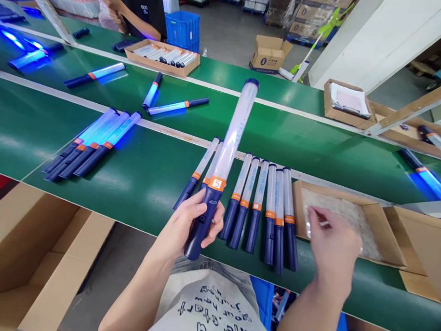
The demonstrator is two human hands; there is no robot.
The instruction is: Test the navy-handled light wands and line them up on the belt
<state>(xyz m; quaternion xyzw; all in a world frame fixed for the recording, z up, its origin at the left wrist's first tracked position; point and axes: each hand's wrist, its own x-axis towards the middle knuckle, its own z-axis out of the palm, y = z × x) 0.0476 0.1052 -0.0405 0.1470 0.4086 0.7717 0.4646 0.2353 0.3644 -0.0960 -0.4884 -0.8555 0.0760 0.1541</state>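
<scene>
My left hand [182, 222] is wrapped round the dark blue handle of a light stick [235, 130]. The stick has an unlit, clear tube and an orange band with a white "5" label; it tilts up and away from me. Over the left side of a shallow cardboard box [388, 236] is my right hand [335, 242], thumb and fingers pinched together. What sits in the pinch is too small to make out. Small clear plastic pieces [352, 216] fill that box. Between my hands lies a row of unlit light sticks [257, 205], with a couple more partly behind the held one.
Several glowing blue sticks [109, 132] lie grouped at left. More lit sticks [168, 107] are scattered on the green belt [290, 129] beyond. Across it, a co-worker [146, 13] stands by a carton of sticks [162, 57]. An open carton [29, 245] stands lower left.
</scene>
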